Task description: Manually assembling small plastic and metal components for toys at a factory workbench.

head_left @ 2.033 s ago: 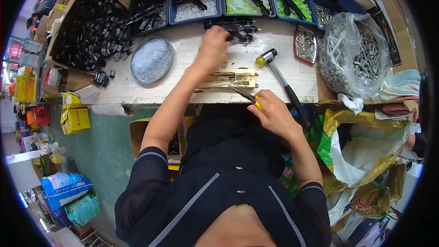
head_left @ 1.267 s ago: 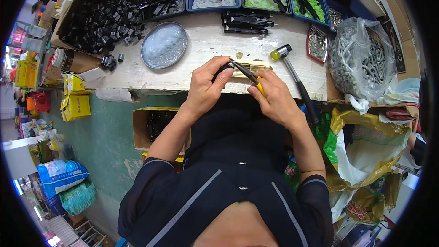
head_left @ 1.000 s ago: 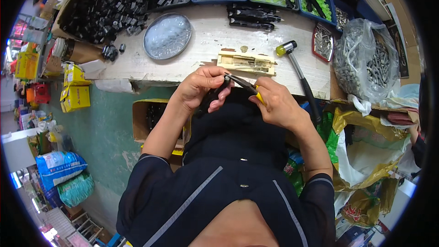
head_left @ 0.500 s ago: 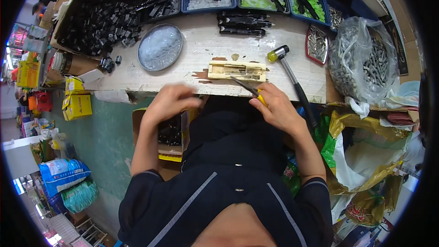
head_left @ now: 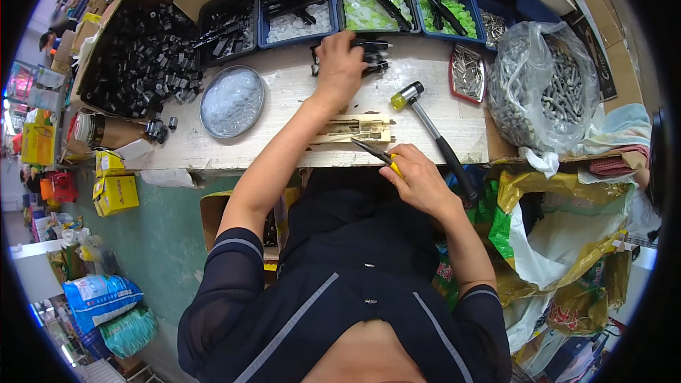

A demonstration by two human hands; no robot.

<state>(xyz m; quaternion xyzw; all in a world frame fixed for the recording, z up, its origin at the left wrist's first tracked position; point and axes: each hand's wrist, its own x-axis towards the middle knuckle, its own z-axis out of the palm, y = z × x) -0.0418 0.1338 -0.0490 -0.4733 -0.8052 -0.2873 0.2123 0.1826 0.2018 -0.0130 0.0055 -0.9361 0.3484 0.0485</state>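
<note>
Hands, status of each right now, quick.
Left hand: over the black parts on the bench; whether it grips one cannot be told.
Right hand: closed, holding yellow-handled pliers.

Yellow boxes (head_left: 116, 196): here we spot two, stacked off left.
Blue bag (head_left: 101, 301): we see it against a teal bag (head_left: 130, 328).
Gold bag (head_left: 509, 188): now we're peering into its open mouth, over right.

Tabletop (head_left: 291, 76) is showing scuffed, matt, pale wood. Pliers (head_left: 372, 150) are presenting dark metal and smooth, yellow, plastic-looking grips (head_left: 395, 167). Hammer (head_left: 435, 130) is displaying a shiny metal shaft (head_left: 427, 118) and matt black handle (head_left: 457, 170). Bag (head_left: 516, 79) is showing glossy, crinkled, clear plastic. Shirt (head_left: 326, 241) is presenting matt, dark cloth.
</note>
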